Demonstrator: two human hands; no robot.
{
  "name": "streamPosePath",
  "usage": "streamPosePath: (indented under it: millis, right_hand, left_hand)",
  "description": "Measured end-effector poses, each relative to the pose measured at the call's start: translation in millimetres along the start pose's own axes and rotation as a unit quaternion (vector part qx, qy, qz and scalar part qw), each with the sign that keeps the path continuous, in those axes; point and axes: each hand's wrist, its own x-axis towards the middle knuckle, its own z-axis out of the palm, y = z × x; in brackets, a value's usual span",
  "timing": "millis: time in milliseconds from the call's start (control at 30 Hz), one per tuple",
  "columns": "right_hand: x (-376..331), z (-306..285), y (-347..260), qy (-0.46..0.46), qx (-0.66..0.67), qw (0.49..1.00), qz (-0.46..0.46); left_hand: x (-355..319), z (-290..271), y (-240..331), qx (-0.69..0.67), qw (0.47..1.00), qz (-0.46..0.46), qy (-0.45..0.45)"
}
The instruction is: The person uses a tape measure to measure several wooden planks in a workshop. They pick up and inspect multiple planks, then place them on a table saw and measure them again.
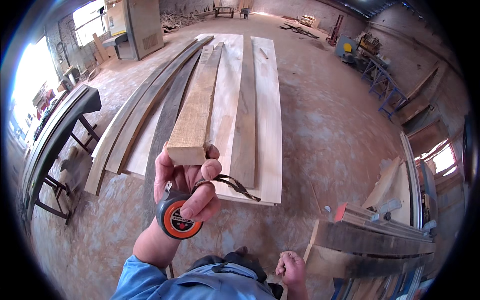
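My left hand point(192, 180) is closed with an orange and black tape measure point(181, 219) in it. A dark braided wrist cord point(237, 186) trails from between its fingers to the right. The same hand grips the near end of a thick, rough-sawn wooden board point(192, 122), thumb on one side and fingers on the other. That board points away from me over a pale panel stack point(267, 115). Low on the right, my right hand point(291, 268) hangs near my body with its fingers curled in, and nothing shows in them.
Long boards point(137, 120) lie on the panels left of the held one, another board point(245, 125) to its right. A dark-topped rack point(65, 130) stands at left. Stacked beams point(370, 240) sit close at right. Blue trestles point(382, 85) and a large machine cabinet point(142, 30) stand farther back.
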Motion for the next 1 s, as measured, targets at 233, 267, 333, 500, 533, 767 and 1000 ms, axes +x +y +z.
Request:
streamPosePath:
  millis: [233, 267, 333, 500, 533, 767, 1000]
  right_hand:
    - [-70, 11, 47, 0.038, -0.022, 0.998, 0.052]
    - [-79, 14, 56, 0.043, -0.032, 0.996, 0.070]
    - [-93, 17, 71, 0.039, -0.058, 0.992, 0.101]
    - [-108, 24, 89, 0.016, -0.119, 0.984, 0.131]
    - [-107, 30, 90, 0.009, -0.131, 0.983, 0.132]
    - [-69, 64, 104, -0.091, -0.194, 0.967, 0.135]
    - [0, 113, 102, -0.197, -0.251, 0.940, 0.122]
  left_hand:
    - [-136, 10, -20, -0.024, 0.991, -0.010, 0.129]
    - [-161, 5, -21, -0.006, 0.983, -0.030, 0.183]
    - [-218, -14, -26, 0.030, 0.945, -0.055, 0.321]
    - [-328, -22, -48, 0.053, 0.845, -0.241, 0.474]
    - [-339, -17, -60, 0.111, 0.805, -0.219, 0.540]
    - [-429, 4, -113, 0.370, 0.669, -0.250, 0.593]
    - [-426, 81, -142, 0.620, 0.434, -0.296, 0.583]
